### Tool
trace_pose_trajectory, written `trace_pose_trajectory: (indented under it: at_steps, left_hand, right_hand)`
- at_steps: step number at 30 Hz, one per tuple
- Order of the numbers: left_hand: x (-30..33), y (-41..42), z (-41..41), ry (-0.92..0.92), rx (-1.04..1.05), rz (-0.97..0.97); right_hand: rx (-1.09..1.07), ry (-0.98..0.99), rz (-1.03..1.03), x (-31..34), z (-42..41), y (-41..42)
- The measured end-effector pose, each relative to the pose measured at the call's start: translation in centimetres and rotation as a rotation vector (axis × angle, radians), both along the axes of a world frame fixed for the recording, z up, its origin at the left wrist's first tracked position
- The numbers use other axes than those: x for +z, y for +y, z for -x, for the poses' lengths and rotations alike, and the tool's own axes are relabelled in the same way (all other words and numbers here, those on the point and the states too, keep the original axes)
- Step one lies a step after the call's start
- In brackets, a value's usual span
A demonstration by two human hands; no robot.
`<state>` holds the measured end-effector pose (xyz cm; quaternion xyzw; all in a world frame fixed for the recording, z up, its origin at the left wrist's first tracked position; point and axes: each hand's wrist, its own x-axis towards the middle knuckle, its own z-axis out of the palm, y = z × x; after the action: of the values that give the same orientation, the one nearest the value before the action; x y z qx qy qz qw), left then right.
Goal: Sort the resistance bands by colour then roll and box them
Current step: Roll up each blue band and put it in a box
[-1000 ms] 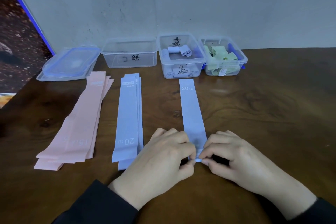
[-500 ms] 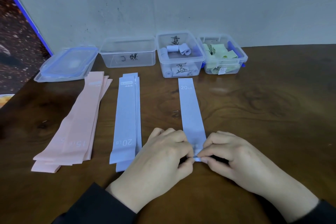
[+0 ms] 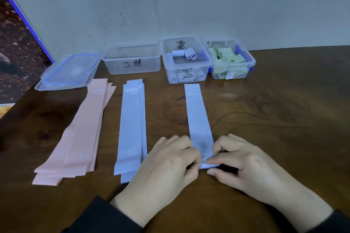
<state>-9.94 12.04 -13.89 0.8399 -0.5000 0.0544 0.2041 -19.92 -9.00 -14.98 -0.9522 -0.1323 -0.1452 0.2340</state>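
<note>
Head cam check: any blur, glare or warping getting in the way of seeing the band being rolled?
Head view: the blue band is sharp, its "20 LB" print legible; the rolled end between the left hand and right hand is soft and partly hidden by fingers. Light is dim and even, with faint sheen on the table. Wide-angle bowing curves the pink bands at the left edge.

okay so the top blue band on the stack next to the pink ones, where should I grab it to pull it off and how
Probably by the far end of the blue stack, near the boxes. There the top band's short edge lies clear of the left hand, which covers the near corner. Come from above, pinch that end across its width, and peel it toward you, since it lies flat.
</note>
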Motion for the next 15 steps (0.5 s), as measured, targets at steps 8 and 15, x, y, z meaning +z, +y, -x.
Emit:
trace_pose_trajectory:
  at_steps: [8,15]
  left_hand:
    - [-0.44,0.04,-0.27,-0.056,0.014,-0.008]
    - [-0.53,0.01,-0.41,-0.058,0.037,-0.005]
  right_hand:
    - [-0.024,-0.008,0.006,-0.22,-0.15,0.12]
    - [-0.058,0.002,-0.011,0.09,-0.22,0.17]
